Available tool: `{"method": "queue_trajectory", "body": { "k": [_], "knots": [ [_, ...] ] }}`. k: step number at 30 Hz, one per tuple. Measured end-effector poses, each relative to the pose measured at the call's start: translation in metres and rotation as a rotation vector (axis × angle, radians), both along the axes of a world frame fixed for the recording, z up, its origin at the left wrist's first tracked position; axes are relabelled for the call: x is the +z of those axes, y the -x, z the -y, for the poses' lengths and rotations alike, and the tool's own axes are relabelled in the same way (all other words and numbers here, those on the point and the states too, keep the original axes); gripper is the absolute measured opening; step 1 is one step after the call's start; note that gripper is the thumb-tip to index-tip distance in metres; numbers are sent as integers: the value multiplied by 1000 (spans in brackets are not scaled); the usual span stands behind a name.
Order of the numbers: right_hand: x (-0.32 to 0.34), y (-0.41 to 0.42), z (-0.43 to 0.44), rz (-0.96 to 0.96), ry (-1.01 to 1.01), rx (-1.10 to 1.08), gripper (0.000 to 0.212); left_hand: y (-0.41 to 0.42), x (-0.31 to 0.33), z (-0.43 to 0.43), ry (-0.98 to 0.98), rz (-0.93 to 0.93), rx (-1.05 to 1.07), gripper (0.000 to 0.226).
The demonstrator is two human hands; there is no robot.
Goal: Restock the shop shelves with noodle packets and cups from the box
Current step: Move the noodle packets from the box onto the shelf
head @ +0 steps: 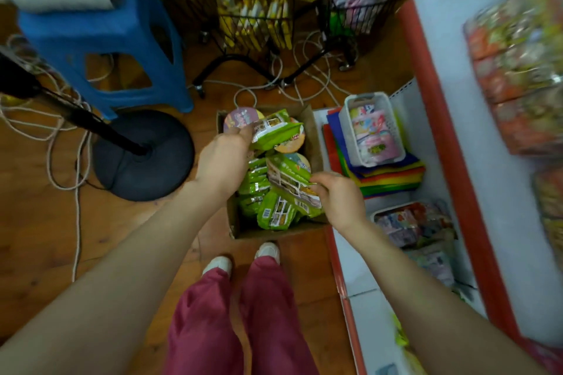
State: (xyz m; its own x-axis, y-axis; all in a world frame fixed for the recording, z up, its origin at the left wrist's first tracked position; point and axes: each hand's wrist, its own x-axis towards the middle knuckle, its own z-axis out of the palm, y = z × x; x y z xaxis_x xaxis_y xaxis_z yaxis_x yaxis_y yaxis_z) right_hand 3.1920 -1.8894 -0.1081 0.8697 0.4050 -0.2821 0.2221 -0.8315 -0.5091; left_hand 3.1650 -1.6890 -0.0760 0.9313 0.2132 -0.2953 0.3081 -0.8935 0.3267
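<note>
A cardboard box (313,143) stands on the wooden floor in front of my feet. It holds several green noodle packets (254,189) and noodle cups, one with a pink lid (239,119) at the far left corner. My left hand (224,158) grips one green packet (275,131) by its edge and holds it above the box. My right hand (338,195) pinches another green packet (291,179) over the box's near right side. The white shelves with red edges (438,119) rise on the right.
On the lower shelf sit a white basket (370,131) on folded coloured bags and other packets. Wrapped orange noodle packs (521,70) fill the upper shelf. A blue stool (100,36), a black stand base (143,155), loose cables and wire racks crowd the floor behind.
</note>
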Motion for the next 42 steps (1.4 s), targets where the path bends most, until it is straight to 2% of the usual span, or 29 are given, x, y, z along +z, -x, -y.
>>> {"method": "queue_trajectory", "body": {
  "k": [3, 6, 19, 25, 29, 34, 42],
  "knots": [
    [54, 2, -1, 10, -33, 17, 19, 1, 49, -13, 65, 148, 25, 34],
    [110, 5, -3, 34, -62, 19, 21, 0, 97, -25, 26, 229, -25, 22],
    [321, 41, 29, 456, -100, -24, 16, -19, 304, -15, 127, 674, -221, 21],
    [391, 67, 54, 623, -126, -104, 26, -27, 389, 15, 236, 888, -307, 19],
    [430, 82, 73, 776, -156, -191, 20, -32, 433, 40, 302, 1035, -387, 17],
    [482, 89, 109, 938, -194, -305, 19, -46, 478, 83, 440, 1112, -410, 18],
    [554, 77, 181, 1185, -221, -469, 14, -81, 533, 163, 631, 1184, -313, 16]
  ]
}}
